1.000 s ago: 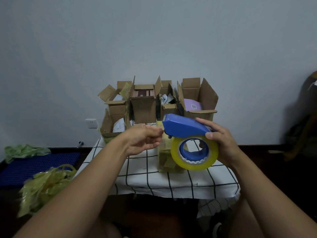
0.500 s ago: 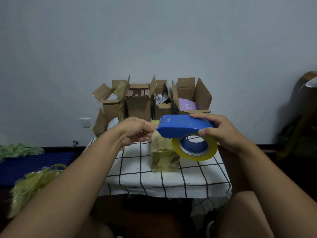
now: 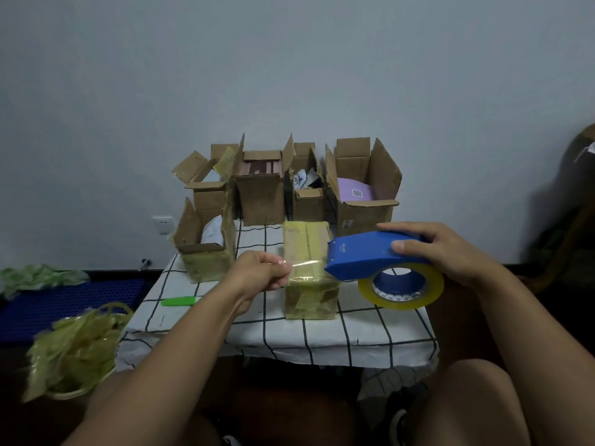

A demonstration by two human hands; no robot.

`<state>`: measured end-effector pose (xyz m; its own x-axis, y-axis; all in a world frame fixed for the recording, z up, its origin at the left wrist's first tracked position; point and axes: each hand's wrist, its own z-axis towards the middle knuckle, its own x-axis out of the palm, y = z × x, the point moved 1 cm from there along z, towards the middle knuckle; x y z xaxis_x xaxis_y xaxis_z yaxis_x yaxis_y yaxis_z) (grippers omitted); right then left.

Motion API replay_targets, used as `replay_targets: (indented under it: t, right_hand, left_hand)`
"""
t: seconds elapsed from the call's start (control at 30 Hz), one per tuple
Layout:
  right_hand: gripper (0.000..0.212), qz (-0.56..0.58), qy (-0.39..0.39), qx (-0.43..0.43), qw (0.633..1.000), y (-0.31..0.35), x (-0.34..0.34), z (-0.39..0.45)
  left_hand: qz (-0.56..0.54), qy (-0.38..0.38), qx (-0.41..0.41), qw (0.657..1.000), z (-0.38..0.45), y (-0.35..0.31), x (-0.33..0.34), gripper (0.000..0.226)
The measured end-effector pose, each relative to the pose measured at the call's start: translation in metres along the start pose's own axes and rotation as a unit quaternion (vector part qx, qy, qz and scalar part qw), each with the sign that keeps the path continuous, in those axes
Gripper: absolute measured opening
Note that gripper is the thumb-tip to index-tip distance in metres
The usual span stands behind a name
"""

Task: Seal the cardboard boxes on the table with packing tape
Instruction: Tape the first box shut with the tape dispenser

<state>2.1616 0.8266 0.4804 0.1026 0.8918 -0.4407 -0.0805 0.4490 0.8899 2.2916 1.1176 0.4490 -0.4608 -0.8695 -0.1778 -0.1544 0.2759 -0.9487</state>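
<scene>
green marker (image 3: 178, 301), wall socket (image 3: 163, 224), blue crate (image 3: 64, 300)

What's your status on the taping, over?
Left hand pinches the tape end; right hand grips the blue dispenser. Strip stretched above the closed box, not yet stuck down. Five boxes behind stand open. Nothing in the way.

Both forearms are seen bare, without sleeves; bare knees and a dark shoe (image 3: 395, 423) with white trim are visible.
</scene>
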Motion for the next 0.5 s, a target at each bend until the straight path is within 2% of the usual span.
replay_targets:
  t: [0.2,0.5]
  right_hand:
    - [0.039,-0.002,-0.028,0.004,1.0,0.0,-0.002,-0.006]
    - [0.039,0.002,-0.045,-0.015,0.999,0.004,-0.004,-0.013]
  left_hand:
    - [-0.007,0.002,-0.004,1.0,-0.009,0.007,0.009,0.009]
    - [-0.007,-0.074,0.089,0.993,-0.019,0.003,0.01,0.006]
